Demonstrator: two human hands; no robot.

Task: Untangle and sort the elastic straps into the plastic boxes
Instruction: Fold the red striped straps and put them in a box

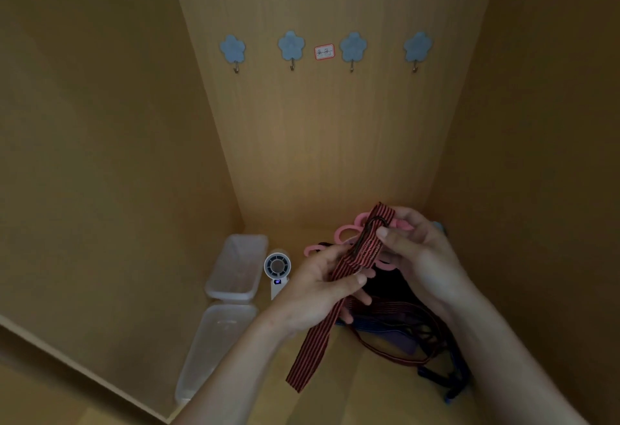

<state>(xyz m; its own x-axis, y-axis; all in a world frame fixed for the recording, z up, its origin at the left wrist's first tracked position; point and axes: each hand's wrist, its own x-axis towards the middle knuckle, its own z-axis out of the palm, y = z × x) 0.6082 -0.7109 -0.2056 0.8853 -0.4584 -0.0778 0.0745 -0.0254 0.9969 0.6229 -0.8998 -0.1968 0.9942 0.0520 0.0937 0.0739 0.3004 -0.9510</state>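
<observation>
Head view: striped strap (312, 354) pinched by left hand (313, 292) and right hand (421, 257) (fingers clamped on it), tangled straps (402, 322) under the fingers, box (228, 295) further left.

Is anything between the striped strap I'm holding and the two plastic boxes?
Yes: a small white fan lies between the strap and the far box. Nothing visible blocks the near box.

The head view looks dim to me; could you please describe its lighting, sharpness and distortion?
Head view: dim, warm light, no glare; the striped strap reads clearly between the left hand and right hand; the strap pile beneath sinks into shadow; the plastic boxes look faint; wide-angle distortion splays the cabinet walls.
</observation>
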